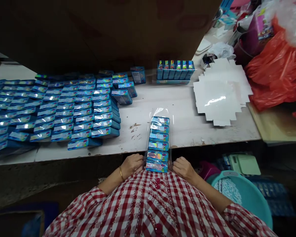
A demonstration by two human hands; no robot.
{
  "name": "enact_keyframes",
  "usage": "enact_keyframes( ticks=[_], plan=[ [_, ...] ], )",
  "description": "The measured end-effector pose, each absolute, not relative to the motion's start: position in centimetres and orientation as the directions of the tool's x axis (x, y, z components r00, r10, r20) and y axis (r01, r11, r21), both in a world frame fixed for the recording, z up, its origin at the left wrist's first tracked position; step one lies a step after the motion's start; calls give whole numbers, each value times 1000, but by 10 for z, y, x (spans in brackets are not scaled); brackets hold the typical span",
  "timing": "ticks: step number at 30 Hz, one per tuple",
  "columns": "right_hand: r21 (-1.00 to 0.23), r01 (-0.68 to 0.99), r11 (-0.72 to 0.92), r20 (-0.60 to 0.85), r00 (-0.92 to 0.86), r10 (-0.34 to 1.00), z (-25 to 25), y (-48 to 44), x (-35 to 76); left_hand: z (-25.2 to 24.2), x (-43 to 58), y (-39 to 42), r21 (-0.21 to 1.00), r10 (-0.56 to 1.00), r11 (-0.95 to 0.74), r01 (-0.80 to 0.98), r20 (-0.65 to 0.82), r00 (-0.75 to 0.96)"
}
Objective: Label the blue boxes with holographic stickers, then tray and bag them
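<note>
A clear plastic sleeve (160, 112) holds a column of several small blue boxes (158, 145), lying partly on the white table and reaching past its front edge to my shirt. My left hand (132, 165) has its fingers curled at the sleeve's lower left side, pinching the plastic edge. On the lower right side, my right hand (184, 168) is closed on the plastic in the same way. Neither hand's fingertips show fully.
Many blue boxes (64, 112) stand in rows at the left. A wrapped pack (175, 70) sits at the back, near a large cardboard box (108, 33). White cards (219, 92) and red bags (278, 72) lie right. A turquoise basin (256, 197) is below.
</note>
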State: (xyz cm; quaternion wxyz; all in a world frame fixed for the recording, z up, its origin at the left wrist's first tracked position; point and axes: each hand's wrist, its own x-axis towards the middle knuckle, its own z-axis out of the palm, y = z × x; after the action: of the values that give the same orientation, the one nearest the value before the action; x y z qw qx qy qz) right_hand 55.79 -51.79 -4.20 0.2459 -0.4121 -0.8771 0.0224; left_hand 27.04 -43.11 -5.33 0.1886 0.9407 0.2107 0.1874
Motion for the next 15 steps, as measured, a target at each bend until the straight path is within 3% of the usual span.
enact_keyframes(
  ticks=[4, 7, 9, 12, 15],
  plan=[
    [-254, 740, 623, 404, -505, 763, -42, -517, 552, -51, 275, -428, 539, 487, -784, 308, 227, 843],
    [-293, 828, 477, 416, -339, 844, -42, -497, 537, -55, 286, -418, 670, 689, -617, 412, 207, 695],
    [-392, 858, 331, 377, -178, 909, -41, -483, 528, -60, 293, -408, 728, 811, -497, 472, 197, 551],
    [-538, 838, 92, 252, 55, 966, -41, -472, 521, -65, 297, -399, 693, 906, -396, 602, 187, 380],
    [-577, 817, -3, 163, 119, 979, -41, -479, 517, -65, 300, -399, 571, 947, -318, 757, 147, 287]
  ],
)
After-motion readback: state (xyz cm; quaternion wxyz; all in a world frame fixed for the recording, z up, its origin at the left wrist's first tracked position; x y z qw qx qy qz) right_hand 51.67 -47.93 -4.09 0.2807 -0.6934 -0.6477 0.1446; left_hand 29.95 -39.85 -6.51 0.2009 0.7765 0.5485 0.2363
